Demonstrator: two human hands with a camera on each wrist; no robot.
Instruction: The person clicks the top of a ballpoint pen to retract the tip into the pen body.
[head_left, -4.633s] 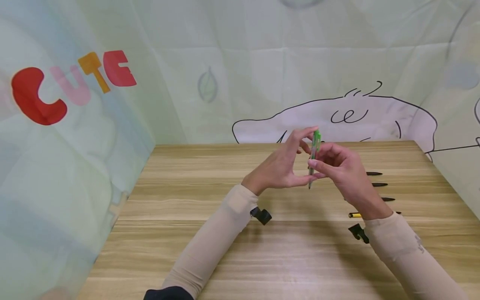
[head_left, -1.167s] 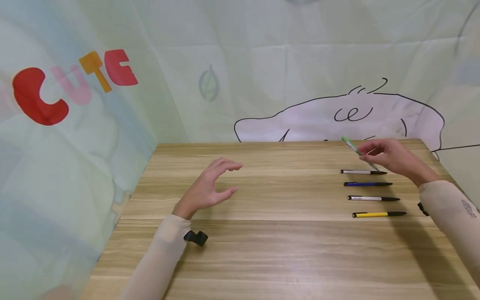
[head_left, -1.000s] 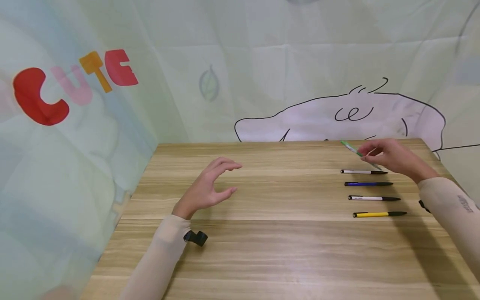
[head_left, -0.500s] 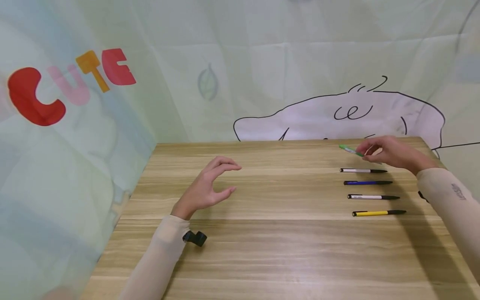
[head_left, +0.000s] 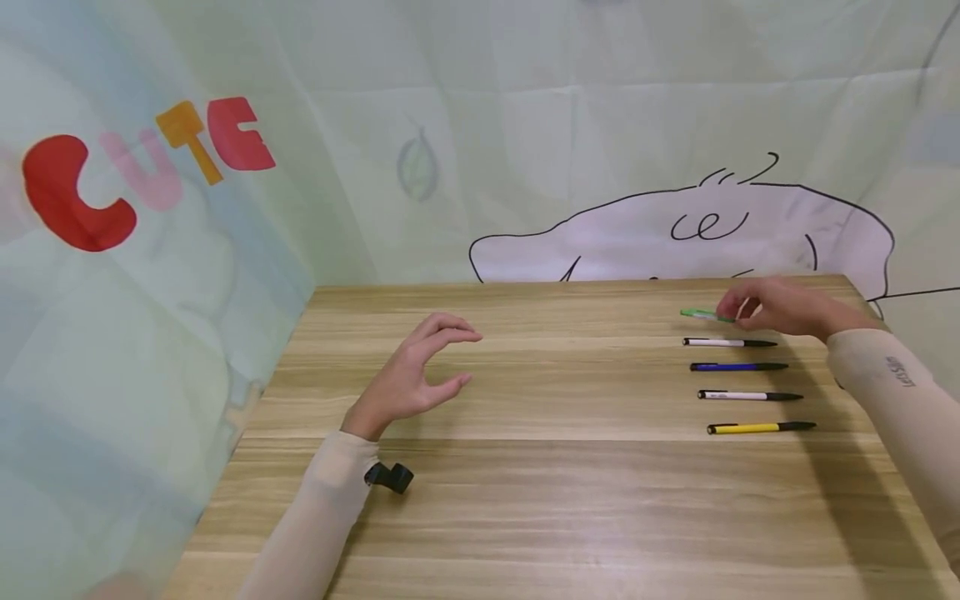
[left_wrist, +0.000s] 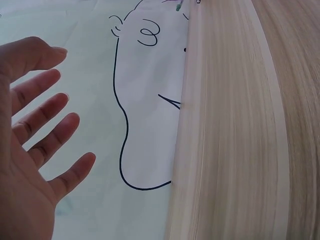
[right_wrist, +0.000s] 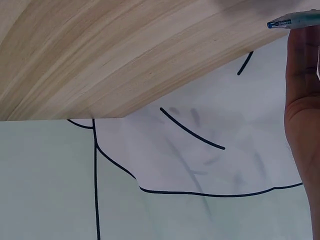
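Note:
My right hand [head_left: 776, 307] pinches a green pen [head_left: 701, 314] at the back right of the table. The pen lies nearly level, parallel to the row of pens in front of it, and its front half is hidden behind the fingers in the head view. In the right wrist view the clear-barrelled tip of the pen [right_wrist: 295, 21] shows at the upper right corner, beside the hand [right_wrist: 305, 105]. Over the left-middle of the table my left hand [head_left: 412, 367] hovers with fingers spread and thumb apart, holding nothing.
In front of the right hand lies a column of click pens: a white one [head_left: 720, 342], a blue one [head_left: 727, 367], another white one [head_left: 738, 396] and a yellow one [head_left: 750, 428], black ends rightward. A printed cloth [head_left: 420, 167] hangs behind the wooden table [head_left: 525, 508].
Earlier both hands held the green pen upright mid-table. The left hand let go and drew left; the right carried the pen rightward, then lowered it and turned it level behind the other pens.

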